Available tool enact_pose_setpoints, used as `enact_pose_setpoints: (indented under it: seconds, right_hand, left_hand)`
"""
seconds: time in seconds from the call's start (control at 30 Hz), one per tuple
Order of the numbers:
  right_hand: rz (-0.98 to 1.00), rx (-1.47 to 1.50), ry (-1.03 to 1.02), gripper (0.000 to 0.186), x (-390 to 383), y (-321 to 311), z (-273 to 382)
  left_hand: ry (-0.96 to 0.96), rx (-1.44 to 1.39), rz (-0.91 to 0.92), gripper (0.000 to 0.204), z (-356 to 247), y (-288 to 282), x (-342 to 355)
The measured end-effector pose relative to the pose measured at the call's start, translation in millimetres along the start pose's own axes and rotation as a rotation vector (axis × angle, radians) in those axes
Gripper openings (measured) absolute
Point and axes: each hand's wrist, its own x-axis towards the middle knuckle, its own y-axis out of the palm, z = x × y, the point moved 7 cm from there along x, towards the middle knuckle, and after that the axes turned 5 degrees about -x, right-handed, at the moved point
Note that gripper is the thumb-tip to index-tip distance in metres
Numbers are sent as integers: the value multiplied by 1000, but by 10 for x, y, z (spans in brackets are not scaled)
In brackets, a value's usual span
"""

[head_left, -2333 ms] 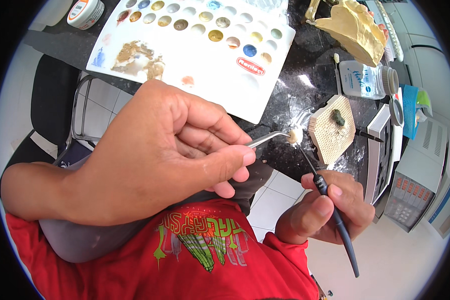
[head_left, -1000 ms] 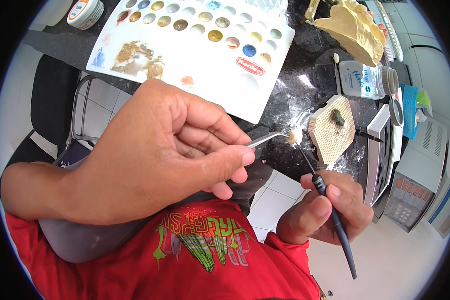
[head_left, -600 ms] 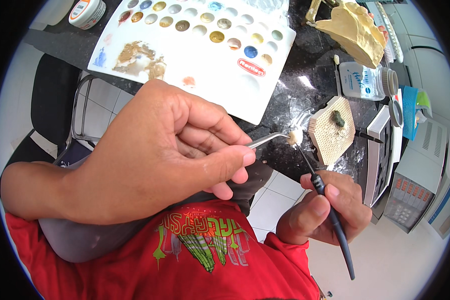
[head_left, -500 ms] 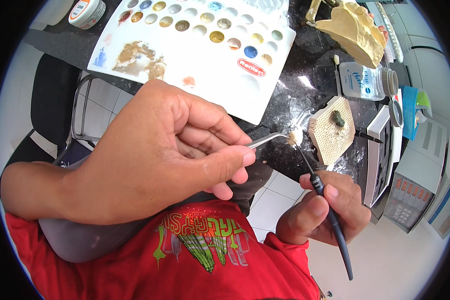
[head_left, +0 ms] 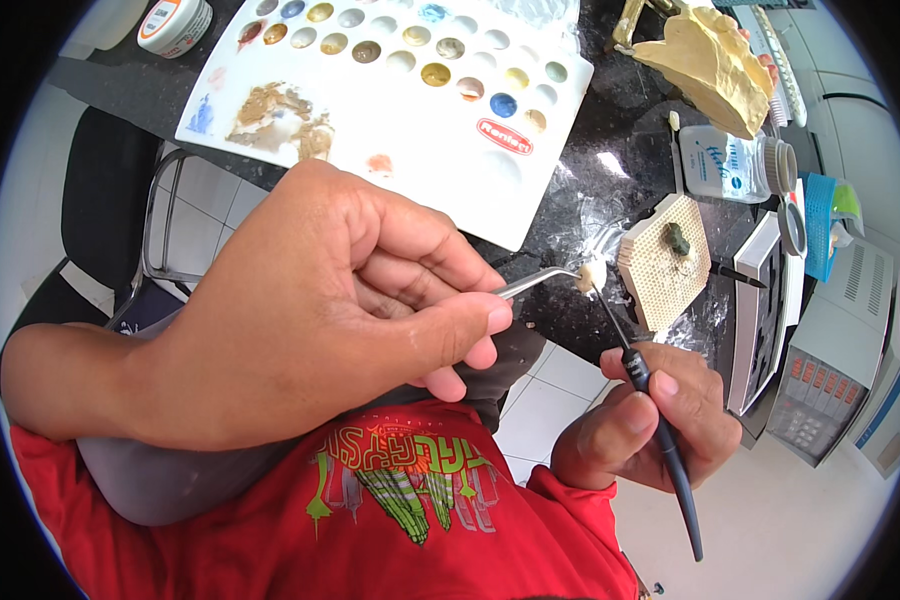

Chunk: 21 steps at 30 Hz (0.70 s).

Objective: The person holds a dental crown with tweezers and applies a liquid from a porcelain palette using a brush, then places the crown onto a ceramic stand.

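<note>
My left hand [head_left: 320, 330] is closed around thin metal tweezers [head_left: 535, 282], thumb and fingers pinched on the shaft. The tweezer tips stick out past my thumb and grip a small pale tooth-like piece [head_left: 591, 276], held in the air up and to the right of that hand, above the edge of the dark surface [head_left: 610, 150].

My right hand [head_left: 640, 420] is closed on a thin black brush [head_left: 650, 410], pen grip, thumb and forefinger on the upper handle. The handle end runs down past my palm toward the floor. The brush tip points up and left of that hand and meets the pale piece at the tweezer tips; I can't tell whether the bristles actually press on it.

Just right of the pale piece, a square honeycomb tray [head_left: 660, 262] lies on the surface with 1 small dark lump [head_left: 677, 238] on top. Above my left hand sits a white palette [head_left: 410, 100] with round wells of colour and a brown mixed smear. Further right of the tray: a clear jar [head_left: 735, 165] on its side, a yellowish plaster cast [head_left: 710, 60] above it, and a grey device with red buttons [head_left: 820, 390] beside my right hand. A white tub [head_left: 175, 22] sits at the palette's far left corner. My red shirt [head_left: 370, 520] fills the space below both hands.
</note>
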Motion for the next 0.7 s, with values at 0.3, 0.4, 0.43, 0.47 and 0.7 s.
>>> enact_pose_setpoints:
  seconds: [0.3, 0.4, 0.43, 0.47, 0.7]
  right_hand:
    - [-24, 26, 5, 24, -27, -27, -19]
    - [-17, 40, -16, 23, -16, -21, -14]
    - [-8, 45, -27, 23, -8, -16, -8]
    - [-13, 37, -31, 23, -4, -13, -4]
    - [-27, 17, -31, 23, -1, -15, -4]
  left_hand:
    - [5, 5, 3, 21, -3, 5, 5]
    - [5, 6, 1, 21, -7, 4, 0]
    - [6, 6, 0, 21, -7, 3, -4]
    - [7, 7, 2, 21, -6, 5, -1]
    - [11, 6, -6, 21, -6, 2, 1]
